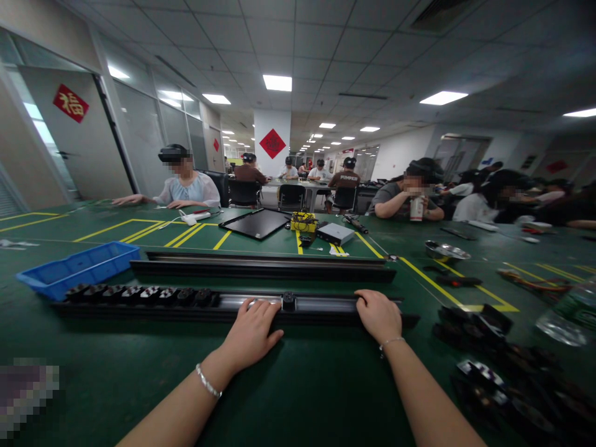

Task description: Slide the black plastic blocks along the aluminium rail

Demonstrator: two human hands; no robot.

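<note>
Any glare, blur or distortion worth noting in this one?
Head view: the ceiling light is blown out to white; the pile of dark parts at lower right looks soft and murky, while the left hand and right hand read more clearly. Also in the head view, the door leans, apparently wide-angle distortion, and a pixelated block sits at lower left.

I can see the left hand (254, 324) on the nearer black rail (326, 318), a small black block (288, 301) at its two o'clock. The right hand (379, 315) touches that rail farther toward three; at its four o'clock, dark parts (516, 357) lie heaped on the green table (326, 385).
</note>
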